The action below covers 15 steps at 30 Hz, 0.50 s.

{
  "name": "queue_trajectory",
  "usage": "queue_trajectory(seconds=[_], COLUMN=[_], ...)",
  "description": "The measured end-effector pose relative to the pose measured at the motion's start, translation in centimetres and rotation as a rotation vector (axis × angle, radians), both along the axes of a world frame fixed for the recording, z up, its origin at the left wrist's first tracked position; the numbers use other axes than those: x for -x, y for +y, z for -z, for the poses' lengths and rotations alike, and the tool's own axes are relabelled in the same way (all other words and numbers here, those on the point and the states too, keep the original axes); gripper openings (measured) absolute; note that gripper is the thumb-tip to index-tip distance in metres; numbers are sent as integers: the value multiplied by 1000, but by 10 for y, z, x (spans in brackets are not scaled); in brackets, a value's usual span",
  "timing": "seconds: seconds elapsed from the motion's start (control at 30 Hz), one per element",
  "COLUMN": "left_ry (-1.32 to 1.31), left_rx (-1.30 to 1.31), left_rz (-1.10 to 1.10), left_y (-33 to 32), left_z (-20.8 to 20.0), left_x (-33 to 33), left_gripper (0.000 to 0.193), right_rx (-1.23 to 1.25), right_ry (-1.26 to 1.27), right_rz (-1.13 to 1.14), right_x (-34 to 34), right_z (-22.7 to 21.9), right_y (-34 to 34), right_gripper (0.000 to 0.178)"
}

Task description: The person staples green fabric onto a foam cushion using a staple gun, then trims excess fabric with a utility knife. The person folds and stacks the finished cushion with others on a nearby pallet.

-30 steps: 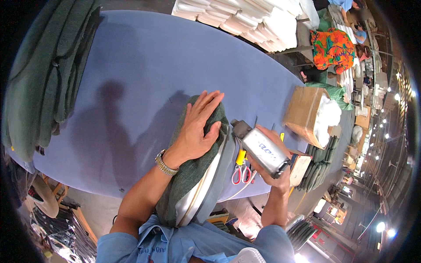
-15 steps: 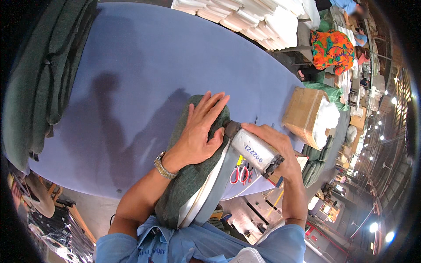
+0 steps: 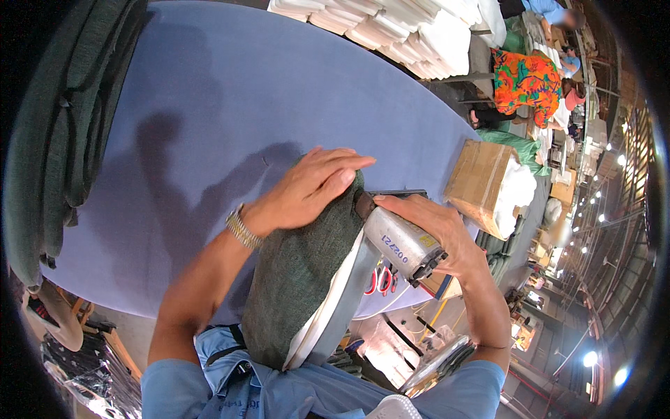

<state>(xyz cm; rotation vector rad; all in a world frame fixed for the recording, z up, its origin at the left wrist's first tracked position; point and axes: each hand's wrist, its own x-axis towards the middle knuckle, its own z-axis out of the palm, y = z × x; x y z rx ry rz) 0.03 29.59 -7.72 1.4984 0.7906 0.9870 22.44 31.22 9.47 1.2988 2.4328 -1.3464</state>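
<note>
A dark green upholstered cushion stands on edge against my body. White lining and a grey base panel show along its right side. My left hand rests over the far top end of the cushion, fingers stretched out and pressing on the cloth. My right hand is wrapped round a silver pneumatic staple gun. The gun's dark nose meets the cushion's right edge near its far end, close to my left fingers. Its handle is mostly hidden by the right hand.
A blue-covered table lies beneath. Dark green cushions are stacked at left, white pads beyond the far edge. Red-handled scissors lie below the gun. A cardboard box stands at right; a person in orange patterned clothing is behind.
My left hand has slid back and up over the cushion's top end, its fingers now pointing right. The cushion has turned, showing more of its green face. The gun stays at the edge, slightly turned.
</note>
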Motion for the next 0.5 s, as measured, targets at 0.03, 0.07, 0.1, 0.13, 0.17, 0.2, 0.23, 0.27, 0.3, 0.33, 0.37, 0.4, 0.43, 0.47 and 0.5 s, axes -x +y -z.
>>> queue_trajectory(seconds=[0.03, 0.07, 0.1, 0.13, 0.17, 0.2, 0.23, 0.27, 0.3, 0.33, 0.37, 0.4, 0.43, 0.47, 0.5], left_ry=[-16, -33, -70, -1, 67, 136, 130, 125, 121, 138, 157, 178, 168, 160, 154], left_rx=[16, 28, -56, 7, 72, 138, 129, 122, 114, 133, 151, 168, 150, 130, 108], left_rz=[50, 96, -49, 15, 79, 143, 117, 91, 64, 80, 96, 114, 103, 96, 95], left_y=[12, 21, 24, 29, 34, 38, 40, 41, 42, 45, 47, 50, 51, 52, 52], left_z=[2, 3, 11, 7, 3, 0, 2, 4, 6, 4, 1, -1, -2, -1, 1], left_x=[-1, -4, -17, -17, -14, -12, -13, -13, -12, -11, -9, -8, -12, -17, -24], left_gripper=[43, 45, 51, 54, 57, 60, 61, 61, 62, 62, 62, 62, 63, 63, 64], right_rx=[-12, -28, -29, -28, -25, -45, -64, -82, -90, -101, -113, -109, -111, -114, -65], right_ry=[-1, -2, -19, -34, -48, -33, -19, -4, 0, 3, 8, 17, 19, 23, 4], right_rz=[-25, -53, -58, -56, -55, -63, -66, -70, -66, -58, -49, -52, -47, -37, -66], right_x=[2, 4, 5, 3, 1, 3, 6, 9, 11, 12, 13, 14, 12, 9, 8], right_z=[0, -1, 0, 3, 5, 5, 6, 7, 9, 11, 13, 13, 10, 8, 7], right_y=[2, 5, 5, 3, 3, 4, 3, 2, 0, -1, -2, -1, -2, -2, -1], right_gripper=[87, 88, 89, 90, 91, 91, 90, 89, 89, 88, 88, 89, 89, 90, 91])
